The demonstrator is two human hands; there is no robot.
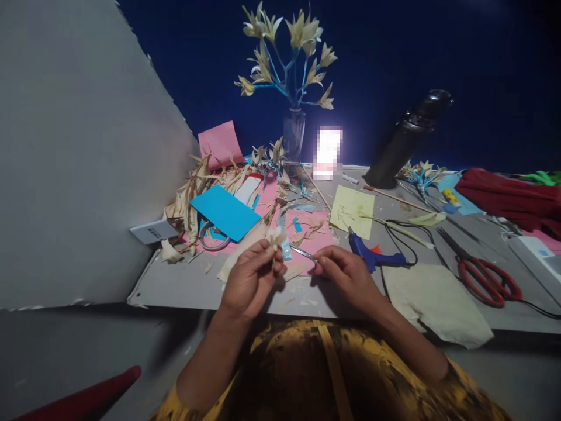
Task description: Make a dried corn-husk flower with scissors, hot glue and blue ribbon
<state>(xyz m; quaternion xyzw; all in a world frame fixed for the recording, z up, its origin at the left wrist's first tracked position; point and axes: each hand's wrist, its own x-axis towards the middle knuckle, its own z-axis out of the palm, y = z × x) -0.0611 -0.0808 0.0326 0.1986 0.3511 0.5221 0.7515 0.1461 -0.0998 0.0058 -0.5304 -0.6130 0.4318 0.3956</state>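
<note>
Over the front of the table, my left hand (254, 275) pinches a small cream-coloured flower (276, 238) that looks made of dried husk. Its lower part is hidden by my fingers. To the right, my right hand (344, 272) grips a slim silver metal tool (304, 253), which looks like tweezers. The tool's tip points left toward the flower; whether they touch I cannot tell. Behind both hands lies pink paper (313, 225) with husk scraps on it. A blue glue gun (368, 251) rests just beyond my right hand.
Scissors with red handles (488, 278) and a pale husk sheet (436, 298) lie at right. A vase (293, 134) of husk flowers, a lit screen (328, 152) and a dark flask (405, 140) stand behind. Blue card (225, 211) and husks (186, 202) are piled left.
</note>
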